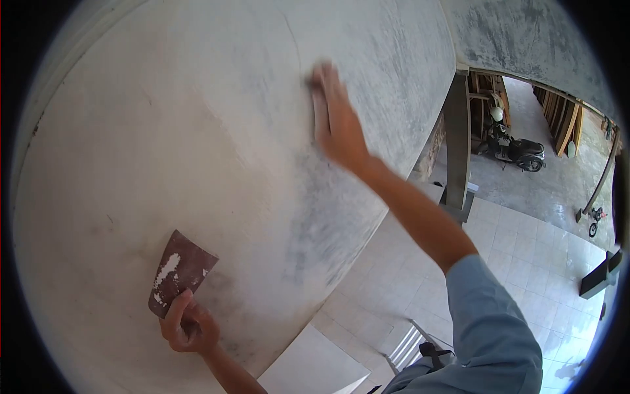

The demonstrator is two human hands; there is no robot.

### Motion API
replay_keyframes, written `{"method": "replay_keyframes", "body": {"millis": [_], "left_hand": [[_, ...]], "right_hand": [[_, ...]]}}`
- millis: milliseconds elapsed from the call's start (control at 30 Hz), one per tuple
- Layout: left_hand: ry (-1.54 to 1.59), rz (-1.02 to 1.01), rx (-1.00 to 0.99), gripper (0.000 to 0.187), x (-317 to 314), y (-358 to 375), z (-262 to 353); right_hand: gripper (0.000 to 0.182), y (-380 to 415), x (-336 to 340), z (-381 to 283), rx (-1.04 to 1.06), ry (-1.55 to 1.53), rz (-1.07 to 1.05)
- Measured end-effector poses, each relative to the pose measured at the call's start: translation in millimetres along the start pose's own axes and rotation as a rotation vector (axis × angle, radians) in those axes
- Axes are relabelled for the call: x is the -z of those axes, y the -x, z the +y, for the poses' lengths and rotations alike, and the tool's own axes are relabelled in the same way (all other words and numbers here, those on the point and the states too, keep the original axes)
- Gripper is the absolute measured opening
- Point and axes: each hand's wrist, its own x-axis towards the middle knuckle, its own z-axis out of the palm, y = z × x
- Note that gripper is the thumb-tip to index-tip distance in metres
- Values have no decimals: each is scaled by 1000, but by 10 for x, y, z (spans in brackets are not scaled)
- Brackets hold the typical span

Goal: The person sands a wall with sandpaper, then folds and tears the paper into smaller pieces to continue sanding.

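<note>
Maroon and flecked with white, the flexible sheet (187, 269) is in the left hand (190, 325), near the lower left of the plastered surface (164, 144). Thumb and fingers pinch only its lower end, so the sheet could flap, or slip free if the dusty grip loosens; a stiff corner knocked against the plaster might scratch it. Whether it touches the plaster, I cannot tell. The left wrist is bent, the forearm rising from the bottom edge of the view.

Beyond the pale-blue sleeve (492, 315), the right arm reaches diagonally up across the surface's lower-right edge. The right hand (338, 121) lies against the plaster, fingers extended and close together, blurred by motion; I cannot tell whether they hold anything beneath. Uneven pressure there could leave a hollow or widen the thin crack (291, 33) just above the fingertips. With both arms raised and spread, reaching too far towards the upper edge could cost the person balance.

Past the surface's right edge, the glossy tiled floor (505, 243) would be slippery under fallen dust. The grey pillar (457, 144) and the parked motorbike (525, 151) stand farther off, well apart from both hands.
</note>
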Motion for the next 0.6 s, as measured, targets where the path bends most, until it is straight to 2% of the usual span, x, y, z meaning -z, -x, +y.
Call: {"method": "replay_keyframes", "body": {"millis": [33,133,233,300,400,500,567,600], "left_hand": [[-1,-11,29,23,19,28,5],[-2,-1,49,23,-21,15,41],[-21,33,-18,23,-18,-13,3],[-22,25,-22,23,-16,1,17],[-3,-34,16,23,64,-16,75],[-30,16,10,21,17,-17,75],[-77,119,-5,19,-110,-68,104],[-59,68,7,20,-100,-37,111]], "right_hand": [[49,-244,-39,29,-4,57,54],[49,-106,-91,-125,-70,72,73],[55,886,36,-523,-83,19,-130],[56,1209,189,-562,-100,-4,-239],[55,727,145,-361,-20,71,-204],[55,-209,-35,-246,-38,81,-38],[55,-217,-63,-237,-47,61,-22],[55,-47,-59,-308,-63,59,-40]]}}
